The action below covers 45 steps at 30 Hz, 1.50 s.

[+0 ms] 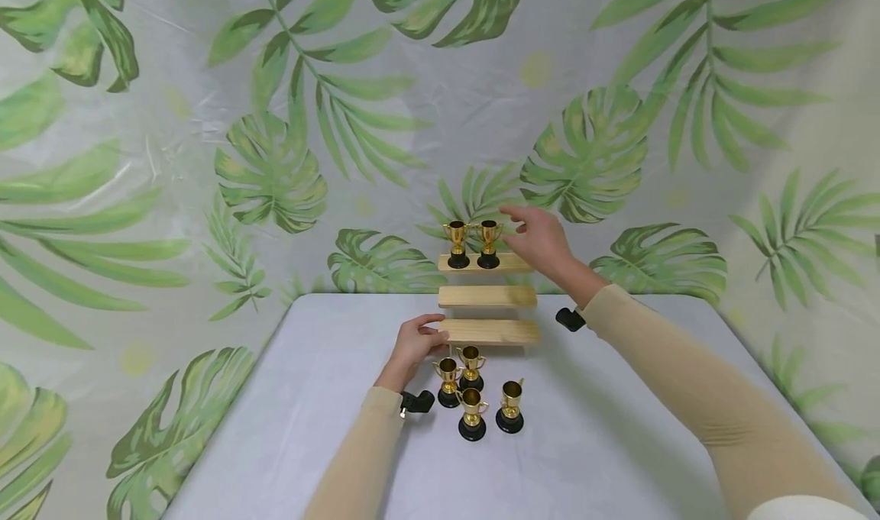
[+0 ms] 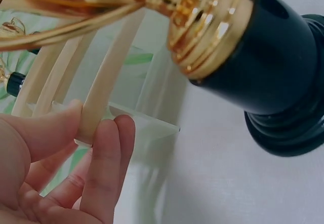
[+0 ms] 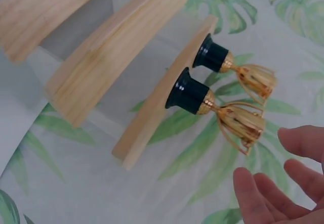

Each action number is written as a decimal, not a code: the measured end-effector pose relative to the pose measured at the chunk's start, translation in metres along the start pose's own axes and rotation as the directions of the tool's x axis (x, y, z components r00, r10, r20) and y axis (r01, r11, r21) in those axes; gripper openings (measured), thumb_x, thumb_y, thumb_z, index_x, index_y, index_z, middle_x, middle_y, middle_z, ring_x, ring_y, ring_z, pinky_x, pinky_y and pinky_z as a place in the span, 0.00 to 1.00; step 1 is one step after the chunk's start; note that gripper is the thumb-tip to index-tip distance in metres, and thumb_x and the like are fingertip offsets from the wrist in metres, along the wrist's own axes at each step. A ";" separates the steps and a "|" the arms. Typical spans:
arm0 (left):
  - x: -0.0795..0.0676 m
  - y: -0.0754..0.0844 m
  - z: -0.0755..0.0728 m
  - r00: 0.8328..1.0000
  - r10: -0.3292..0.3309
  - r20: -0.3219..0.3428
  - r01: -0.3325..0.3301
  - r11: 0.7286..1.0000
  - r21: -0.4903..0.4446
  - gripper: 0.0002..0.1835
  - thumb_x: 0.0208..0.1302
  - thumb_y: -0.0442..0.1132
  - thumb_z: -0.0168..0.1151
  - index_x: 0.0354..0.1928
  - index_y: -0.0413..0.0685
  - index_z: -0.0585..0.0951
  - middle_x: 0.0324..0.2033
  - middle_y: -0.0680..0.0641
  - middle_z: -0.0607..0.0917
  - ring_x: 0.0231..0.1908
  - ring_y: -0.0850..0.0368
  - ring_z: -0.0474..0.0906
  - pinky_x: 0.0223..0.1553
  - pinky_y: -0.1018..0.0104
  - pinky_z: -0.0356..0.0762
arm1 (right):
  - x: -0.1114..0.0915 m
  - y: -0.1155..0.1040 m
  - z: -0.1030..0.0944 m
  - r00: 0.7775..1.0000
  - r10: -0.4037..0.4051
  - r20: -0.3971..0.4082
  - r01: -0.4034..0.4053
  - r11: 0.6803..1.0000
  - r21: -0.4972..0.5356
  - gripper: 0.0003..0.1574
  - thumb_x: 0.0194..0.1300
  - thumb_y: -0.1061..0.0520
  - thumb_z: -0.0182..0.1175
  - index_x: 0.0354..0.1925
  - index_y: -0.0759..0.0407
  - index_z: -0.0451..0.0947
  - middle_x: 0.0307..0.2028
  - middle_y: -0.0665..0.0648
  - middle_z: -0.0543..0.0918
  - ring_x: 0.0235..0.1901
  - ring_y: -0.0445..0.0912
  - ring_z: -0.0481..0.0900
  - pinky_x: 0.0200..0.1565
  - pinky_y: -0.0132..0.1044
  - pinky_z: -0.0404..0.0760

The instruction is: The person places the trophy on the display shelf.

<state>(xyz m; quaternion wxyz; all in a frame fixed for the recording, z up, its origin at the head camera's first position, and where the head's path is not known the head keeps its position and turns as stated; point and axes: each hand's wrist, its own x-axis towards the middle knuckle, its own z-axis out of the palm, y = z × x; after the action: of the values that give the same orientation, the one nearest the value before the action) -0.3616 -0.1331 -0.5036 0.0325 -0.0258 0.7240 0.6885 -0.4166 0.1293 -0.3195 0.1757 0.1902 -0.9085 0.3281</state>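
Note:
A small stepped rack has three wooden boards. My left hand (image 1: 415, 344) pinches the left end of the lowest board (image 1: 491, 331) between thumb and fingers, as the left wrist view shows. On the top board (image 3: 147, 118), two gold trophy cups with black bases stand side by side: a left trophy (image 1: 457, 243) and a right trophy (image 1: 489, 243). My right hand (image 1: 539, 237) is just right of the right trophy, fingers spread and holding nothing. In the right wrist view, its fingertips (image 3: 243, 178) are apart from that trophy's rim. The middle board (image 1: 486, 297) is bare.
Several more trophies stand on the white table (image 1: 584, 459) before the rack: a front one (image 1: 472, 413), one to the right (image 1: 510, 405), a left one (image 1: 448, 381) and a rear one (image 1: 470, 367) close to the lowest board. Behind hangs a leaf-patterned cloth (image 1: 481, 85).

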 end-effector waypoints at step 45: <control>0.002 -0.003 0.001 1.000 -0.029 0.008 0.029 0.997 -0.075 0.25 0.62 0.28 0.70 0.62 0.40 0.79 0.36 0.39 0.84 0.34 0.52 0.86 0.41 0.58 0.86 | -0.124 -0.006 0.001 0.991 -0.086 0.105 0.062 0.976 0.211 0.29 0.65 0.55 0.70 0.64 0.53 0.78 0.55 0.53 0.82 0.51 0.54 0.83 0.47 0.46 0.86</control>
<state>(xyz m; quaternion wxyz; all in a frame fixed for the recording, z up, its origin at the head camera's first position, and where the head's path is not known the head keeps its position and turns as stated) -0.3632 -0.1326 -0.5070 0.0440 -0.0351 0.6969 0.7150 -0.3066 0.1531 -0.3723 0.1153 0.2596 -0.8702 0.4027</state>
